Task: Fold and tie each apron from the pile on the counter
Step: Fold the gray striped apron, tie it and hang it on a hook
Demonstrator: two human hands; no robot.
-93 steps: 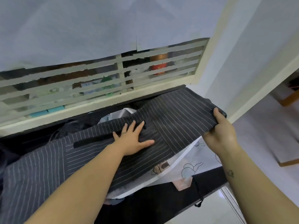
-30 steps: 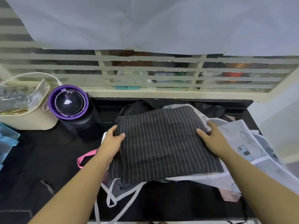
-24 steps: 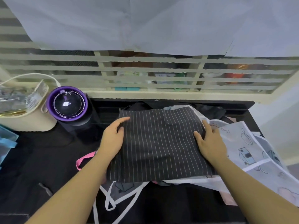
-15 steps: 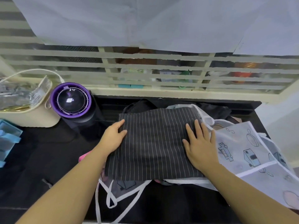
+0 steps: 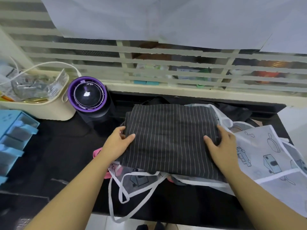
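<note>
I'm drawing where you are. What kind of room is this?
Probably a home kitchen or utility corner, though I can't be sure. A pinstriped apron tops a pile of aprons on a black counter, under a window with frosted stripes, near a cream basket of clutter.

blue drawers [image 5: 15,138] cut by left edge, printed apron [image 5: 265,155] by right edge, things behind slats [image 5: 166,52] blurred

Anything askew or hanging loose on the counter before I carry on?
The white apron ties dangle over the front edge of the counter. The striped apron lies folded square, left hand and right hand gripping its sides.
</note>
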